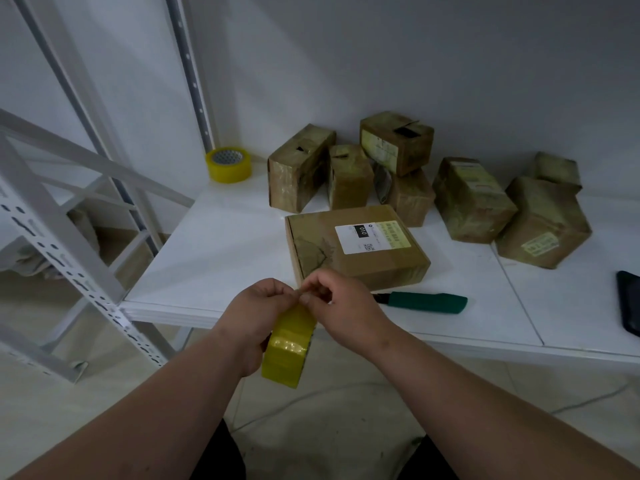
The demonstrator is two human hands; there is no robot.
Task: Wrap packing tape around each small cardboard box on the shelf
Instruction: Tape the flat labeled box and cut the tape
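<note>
Gripping tape roll (pixel 289 348) upright, edge-on, hands (pixel 259 306) picking its top.

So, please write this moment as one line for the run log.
left hand: holds yellow tape roll | right hand: pinches tape end | flat labelled box: on shelf

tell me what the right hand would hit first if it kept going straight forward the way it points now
Probably the flat cardboard box with the white label: the right hand, pinching at the tape roll, sits just before its near edge. Depth is unclear from one view.
</note>
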